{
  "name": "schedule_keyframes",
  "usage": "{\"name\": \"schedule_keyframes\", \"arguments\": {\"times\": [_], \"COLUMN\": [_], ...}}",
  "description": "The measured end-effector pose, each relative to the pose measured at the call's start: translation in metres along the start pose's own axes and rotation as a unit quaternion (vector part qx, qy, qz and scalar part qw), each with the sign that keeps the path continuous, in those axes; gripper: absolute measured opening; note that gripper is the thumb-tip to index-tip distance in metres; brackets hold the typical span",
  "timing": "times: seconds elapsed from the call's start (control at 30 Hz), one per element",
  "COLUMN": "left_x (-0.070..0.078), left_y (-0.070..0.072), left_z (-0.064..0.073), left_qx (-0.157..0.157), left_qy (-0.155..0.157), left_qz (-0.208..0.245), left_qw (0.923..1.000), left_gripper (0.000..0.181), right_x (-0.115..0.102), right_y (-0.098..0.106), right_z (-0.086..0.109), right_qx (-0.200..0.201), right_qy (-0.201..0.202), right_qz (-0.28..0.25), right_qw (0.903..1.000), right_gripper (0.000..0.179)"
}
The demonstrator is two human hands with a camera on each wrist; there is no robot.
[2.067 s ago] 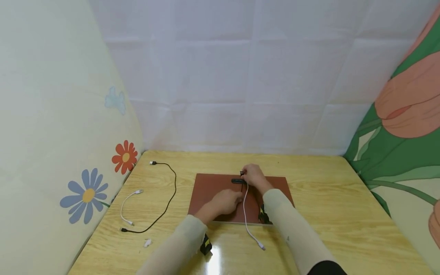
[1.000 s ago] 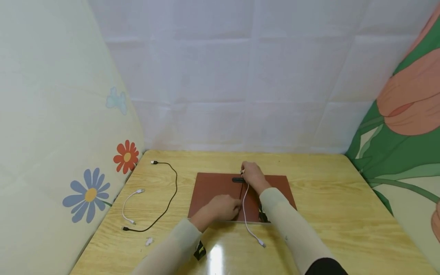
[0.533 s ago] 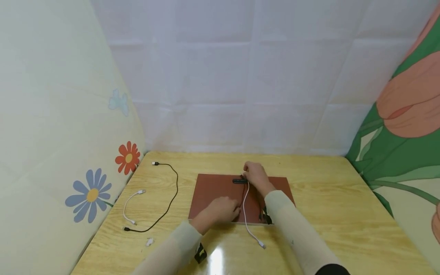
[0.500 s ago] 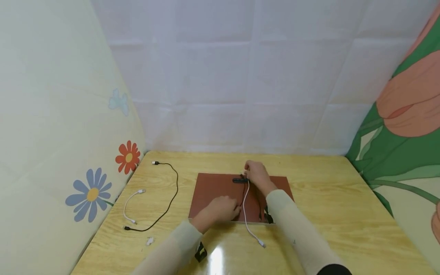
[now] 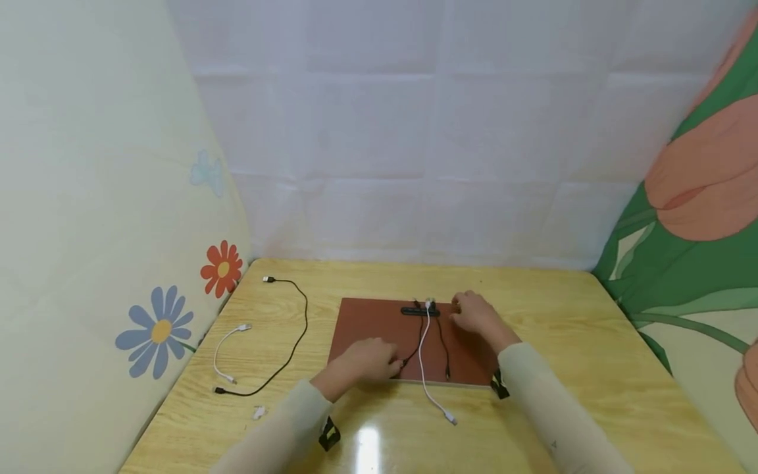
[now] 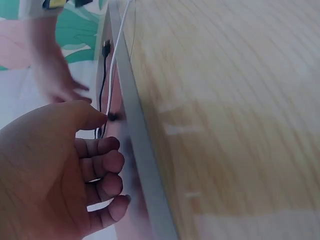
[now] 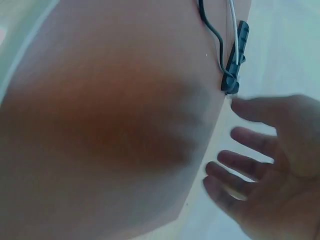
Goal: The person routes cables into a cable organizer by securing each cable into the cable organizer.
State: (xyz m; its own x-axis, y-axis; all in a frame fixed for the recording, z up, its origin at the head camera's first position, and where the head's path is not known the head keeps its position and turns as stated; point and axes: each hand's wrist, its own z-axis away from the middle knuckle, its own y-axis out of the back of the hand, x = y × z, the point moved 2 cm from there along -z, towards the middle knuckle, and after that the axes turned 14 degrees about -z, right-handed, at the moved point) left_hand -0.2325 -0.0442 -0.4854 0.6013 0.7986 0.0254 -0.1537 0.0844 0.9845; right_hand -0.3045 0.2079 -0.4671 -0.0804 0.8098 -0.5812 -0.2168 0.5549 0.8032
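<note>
My left hand is low over the reddish-brown board, fingers loosely bent. Its thumb tip is right at the small black plug of a black cable. Relaxed and holding nothing, my right hand hovers over the board's far right part. Just left of it, a black cable clip strip lies near the board's far edge. A white cable runs from the strip past the near edge onto the table. Another black cable runs from the strip's right end toward the near edge.
On the wooden table to the left lie a long black USB cable, a short white cable and a small whitish piece. A white cloth hangs behind the table, with flower-patterned sheets at both sides.
My right hand has let go of the white cable's end at the strip and moved right, uncovering strip and cable ends. My left hand has shifted slightly left, off the black cable.
</note>
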Motion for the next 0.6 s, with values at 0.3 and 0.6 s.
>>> {"name": "schedule_keyframes", "arguments": {"times": [0.3, 0.6], "left_x": [-0.068, -0.152], "left_y": [0.008, 0.018], "left_z": [0.025, 0.077], "left_qx": [0.056, 0.065], "left_qy": [0.078, 0.191], "left_qz": [0.022, -0.025], "left_qw": [0.9951, 0.9791], "left_gripper": [0.019, 0.026], "right_x": [0.010, 0.018], "right_y": [-0.008, -0.016], "right_z": [0.024, 0.032], "right_qx": [-0.103, -0.102], "right_qy": [0.017, 0.030], "right_qz": [0.043, 0.061], "right_qw": [0.9936, 0.9925], "right_gripper": [0.065, 0.065]}}
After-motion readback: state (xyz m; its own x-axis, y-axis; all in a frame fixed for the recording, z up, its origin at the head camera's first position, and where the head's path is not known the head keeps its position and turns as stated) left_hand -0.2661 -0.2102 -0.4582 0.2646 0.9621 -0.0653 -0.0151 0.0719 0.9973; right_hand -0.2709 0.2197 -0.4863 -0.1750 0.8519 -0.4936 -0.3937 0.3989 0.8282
